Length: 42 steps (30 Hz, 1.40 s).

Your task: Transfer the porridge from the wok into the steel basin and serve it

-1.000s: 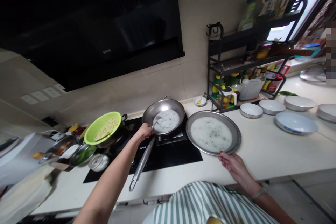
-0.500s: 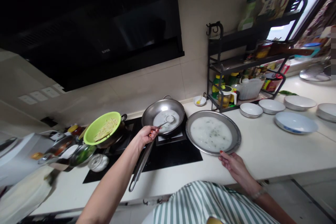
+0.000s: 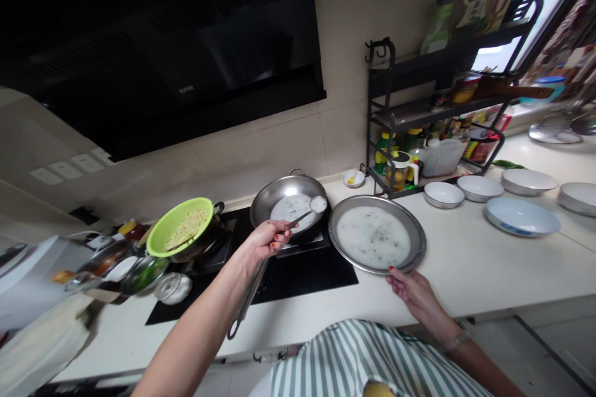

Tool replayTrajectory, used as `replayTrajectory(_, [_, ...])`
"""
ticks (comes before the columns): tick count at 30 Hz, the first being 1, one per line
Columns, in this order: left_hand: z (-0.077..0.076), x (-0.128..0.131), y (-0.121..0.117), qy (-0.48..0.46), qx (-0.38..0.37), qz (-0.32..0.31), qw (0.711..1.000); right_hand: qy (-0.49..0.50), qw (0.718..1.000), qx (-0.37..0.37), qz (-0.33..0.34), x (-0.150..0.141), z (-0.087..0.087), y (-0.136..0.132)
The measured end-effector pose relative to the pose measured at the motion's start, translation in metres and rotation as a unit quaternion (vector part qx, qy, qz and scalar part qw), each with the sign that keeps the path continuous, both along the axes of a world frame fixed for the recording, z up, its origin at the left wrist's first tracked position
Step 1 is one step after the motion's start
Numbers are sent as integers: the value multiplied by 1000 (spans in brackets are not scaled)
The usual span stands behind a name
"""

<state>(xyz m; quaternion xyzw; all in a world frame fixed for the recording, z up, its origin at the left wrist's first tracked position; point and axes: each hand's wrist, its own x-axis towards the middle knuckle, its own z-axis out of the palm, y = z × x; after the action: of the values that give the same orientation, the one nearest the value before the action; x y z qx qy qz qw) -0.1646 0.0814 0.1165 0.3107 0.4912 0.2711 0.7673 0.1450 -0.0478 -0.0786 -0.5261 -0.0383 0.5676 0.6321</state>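
My left hand (image 3: 271,239) is closed round the handle of a metal ladle (image 3: 318,204), its small bowl filled with white liquid. The ladle bowl is over the right side of a steel wok (image 3: 265,197) on the stove, which holds white soup with green flecks. With its fingers at the front rim, my right hand (image 3: 410,287) grips a wide metal basin (image 3: 416,223), which contains more of the same white soup. That basin sits to the right of the wok, partly over the cooktop edge.
At left, a green colander (image 3: 161,232) holds pale shreds, near a glass jar (image 3: 172,288). Several white bowls (image 3: 526,182) and a plate (image 3: 521,217) stand at right. Behind them is a black spice rack (image 3: 393,121); a range hood (image 3: 186,62) hangs above. The wok handle (image 3: 246,307) points toward me.
My left hand has moved right, lifting the ladle out of the soup in the wok toward the basin, now full of liquid. My right hand stays at the basin rim.
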Motion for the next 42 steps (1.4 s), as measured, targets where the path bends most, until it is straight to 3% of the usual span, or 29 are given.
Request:
replayTrajectory(4, [-10, 24, -14, 39, 45, -49, 997, -5, 1000, 7, 1, 0, -1, 1])
replayTrajectory(9, [-43, 62, -30, 190, 158, -114, 962, -20, 1000, -5, 23, 0, -2, -7])
replayTrajectory(11, [-55, 73, -36, 275, 242, -155, 917, -23, 998, -18, 64, 0, -4, -14])
replayTrajectory(15, [-70, 88, -51, 376, 463, -210, 775, -30, 980, -13, 198, -6, -1, -29])
replayTrajectory(17, [-75, 94, -61, 390, 505, -211, 741, -32, 967, 4, 252, -13, 7, -32])
replayTrajectory(20, [-81, 104, -76, 408, 490, -196, 745, -28, 958, 38, 284, -26, 25, -31])
replayTrajectory(24, [-87, 119, -92, 376, 457, -141, 793, 3, 958, 89, 273, -48, 50, -20])
replayTrajectory(27, [-88, 129, -102, 325, 427, -95, 838, 19, 967, 111, 228, -65, 62, -11])
replayTrajectory(30, [-85, 136, -110, 293, 418, -59, 858, 13, 982, 102, 159, -78, 69, -4])
replayTrajectory(34, [-80, 140, -115, 262, 457, -32, 850, -28, 993, 63, 99, -83, 69, 1])
replayTrajectory(38, [-76, 135, -116, 250, 505, -32, 826, -91, 985, 88, 115, -87, 68, 3])
replayTrajectory(42, [-66, 124, -118, 296, 499, -25, 814, -133, 979, 100, 119, -95, 77, 3])
